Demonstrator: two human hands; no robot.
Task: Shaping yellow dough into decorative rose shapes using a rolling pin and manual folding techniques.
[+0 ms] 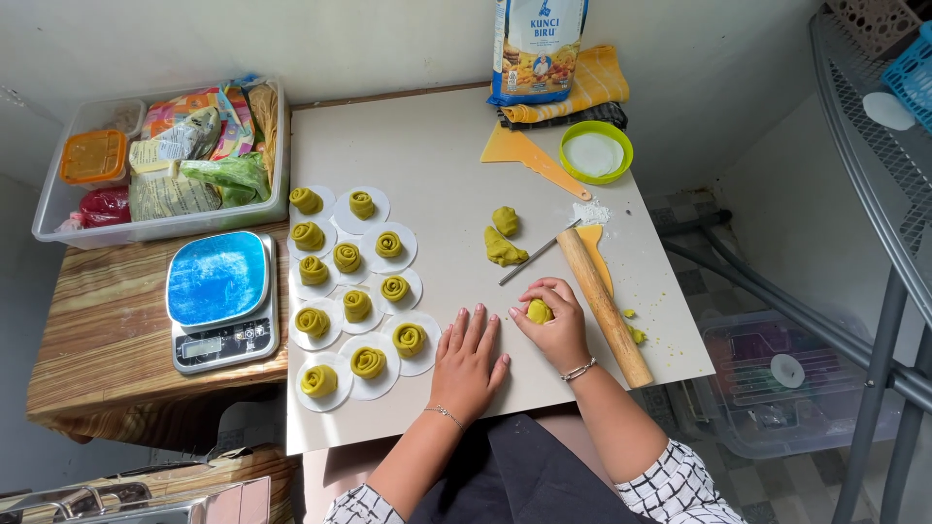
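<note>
Your right hand (pixel 555 320) curls its fingers around a small green dough ball (pixel 539 311), pressing it against the pale counter (pixel 437 194). Your left hand (pixel 469 361) lies flat and released just beside it, palm down, holding nothing. Just right of your right hand a wooden rolling pin (pixel 603 305) lies slanted, with a thin metal rod (pixel 539 252) ahead of it. Ahead of your hands sit two loose lumps of green dough (pixel 502 239). To the left of your left hand, rolled dough spirals (pixel 355 306) rest in rows on white paper rounds. Farther left stands a kitchen scale (pixel 219 299) with a blue top. Well ahead are a yellow scraper (pixel 529 155) and a green-rimmed bowl (pixel 596 152).
</note>
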